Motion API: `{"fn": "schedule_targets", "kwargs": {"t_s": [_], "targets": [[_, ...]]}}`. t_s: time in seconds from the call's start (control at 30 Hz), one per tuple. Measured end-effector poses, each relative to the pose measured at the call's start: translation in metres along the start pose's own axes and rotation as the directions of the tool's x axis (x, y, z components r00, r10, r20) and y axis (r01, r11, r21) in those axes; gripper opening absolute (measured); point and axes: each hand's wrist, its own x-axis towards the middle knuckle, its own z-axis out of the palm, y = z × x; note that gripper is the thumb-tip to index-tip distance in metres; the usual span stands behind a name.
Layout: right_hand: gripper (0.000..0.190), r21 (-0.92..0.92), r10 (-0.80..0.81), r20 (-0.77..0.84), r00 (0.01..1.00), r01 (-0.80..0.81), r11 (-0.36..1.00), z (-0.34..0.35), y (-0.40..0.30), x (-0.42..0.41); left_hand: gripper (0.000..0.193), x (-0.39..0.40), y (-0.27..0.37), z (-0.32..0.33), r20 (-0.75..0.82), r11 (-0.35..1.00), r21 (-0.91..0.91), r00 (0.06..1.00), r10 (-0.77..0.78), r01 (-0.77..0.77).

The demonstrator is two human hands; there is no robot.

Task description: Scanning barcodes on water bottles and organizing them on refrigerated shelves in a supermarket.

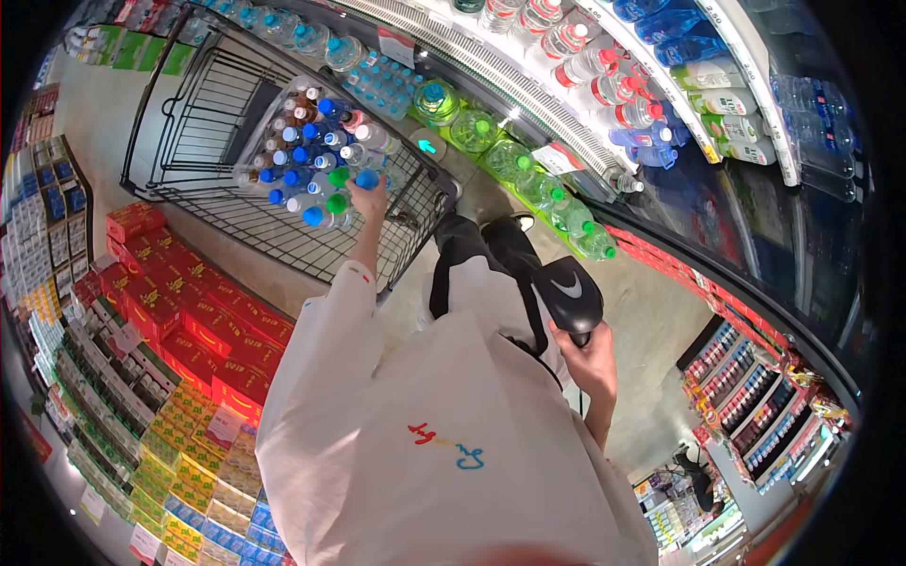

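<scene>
My left hand (369, 200) reaches into a metal shopping cart (248, 237), its fingers on the blue cap of a clear plastic bottle (367, 179). Around that cap stand many bottles (301, 153) with blue, white and green caps, upright and close together in what looks like a clear plastic bag or wrap. In my right hand (593, 354), beside my hip, is the handle of a black handheld barcode scanner (567, 293); its head points up the view and a cable hangs below it.
A refrigerated shelf (538, 92) of bottles runs along the upper right. Large green-capped bottles (508, 159) line its base beside the cart. Red cartons (187, 297) and yellow boxes (177, 453) are stacked at the lower left. A person (701, 481) is far off at the lower right.
</scene>
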Motion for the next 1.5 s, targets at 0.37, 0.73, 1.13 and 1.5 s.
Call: {"fn": "schedule_targets", "kwargs": {"t_s": [0.37, 0.73, 1.13, 1.5], "targets": [[0.016, 0.154, -0.193, 0.132, 0.972, 0.172, 0.973, -0.01, -0.01, 0.026, 0.043, -0.06, 0.166, -0.247, 0.205, 0.74, -0.643, 0.887, 0.414, -0.196], [0.019, 0.2, -0.276, 0.082, 0.958, 0.255, 0.946, -0.025, -0.039, 0.006, 0.07, -0.105, 0.267, -0.192, 0.772, 0.066, -0.512, 0.424, 0.474, 0.857], [0.022, 0.247, -0.137, 0.041, 0.99, 0.122, 0.961, -0.032, -0.02, -0.005, 0.072, -0.17, 0.253, -0.168, 0.915, 0.311, -0.061, -0.071, 0.397, 0.948], [0.016, 0.364, -0.155, -0.008, 0.988, 0.147, 0.92, -0.033, -0.012, -0.011, 0.069, -0.198, 0.236, -0.175, 0.716, 0.694, -0.504, -0.201, 0.669, 0.514]]}}
